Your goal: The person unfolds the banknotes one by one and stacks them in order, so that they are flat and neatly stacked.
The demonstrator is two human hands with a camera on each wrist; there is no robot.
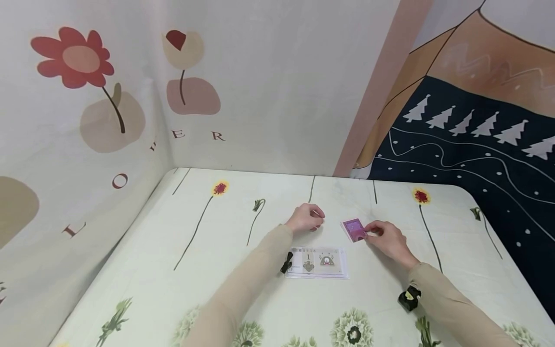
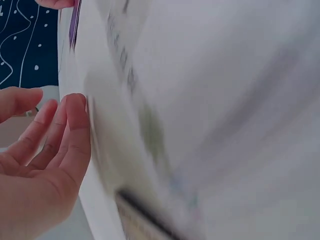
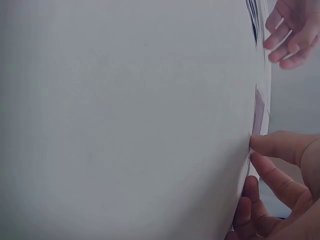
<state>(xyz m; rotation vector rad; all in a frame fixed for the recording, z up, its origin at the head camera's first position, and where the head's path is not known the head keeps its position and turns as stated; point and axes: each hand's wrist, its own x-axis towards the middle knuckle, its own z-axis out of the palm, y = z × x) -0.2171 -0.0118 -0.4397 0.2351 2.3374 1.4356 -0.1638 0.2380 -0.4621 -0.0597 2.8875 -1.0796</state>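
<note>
My right hand (image 1: 390, 242) pinches the right edge of a small purple card (image 1: 354, 230) between thumb and fingertips. The card lies flat or nearly so on the tablecloth, with a pale edge along its left side. In the right wrist view the card (image 3: 258, 112) shows edge-on beside the thumb. My left hand (image 1: 305, 218) is to the left of the card, apart from it, with loosely bent fingers and nothing held. Below both hands lies a clear sleeve (image 1: 342, 262) with printed pictures and a numeral 1. The left wrist view shows it blurred and close.
A white tablecloth (image 1: 195, 299) with printed flowers covers the table. Behind it hangs a pale curtain (image 1: 277, 96), with a dark blue cloth (image 1: 455, 144) printed with trees at the right. Black wrist-worn devices, such as the right one (image 1: 408, 299), sit under the forearms.
</note>
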